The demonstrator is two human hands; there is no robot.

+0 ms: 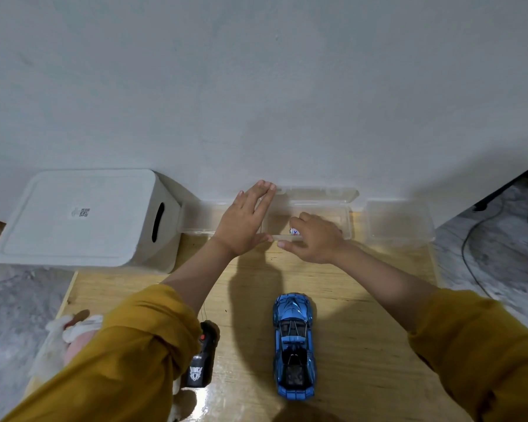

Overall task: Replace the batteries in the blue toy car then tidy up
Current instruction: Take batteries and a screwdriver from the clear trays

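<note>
Clear plastic box (345, 222) open; right hand (314, 239) pinching battery (294, 232) inside, left hand (244, 222) flat, empty

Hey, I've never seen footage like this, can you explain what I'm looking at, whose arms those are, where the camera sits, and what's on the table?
There is no machine here. One wide-angle camera is worn on a person's head, looking forward and down, so the two arms in mustard sleeves are the wearer's own.

The wooden table stands against a pale wall. At its far edge lie clear plastic boxes; the middle clear box has its lid open. The left hand rests flat, fingers spread, beside that box. The right hand holds a small battery at the box's front edge.

Nearer the wearer sit the blue toy car and a black remote control. A white lidded bin stands to the left.
</note>
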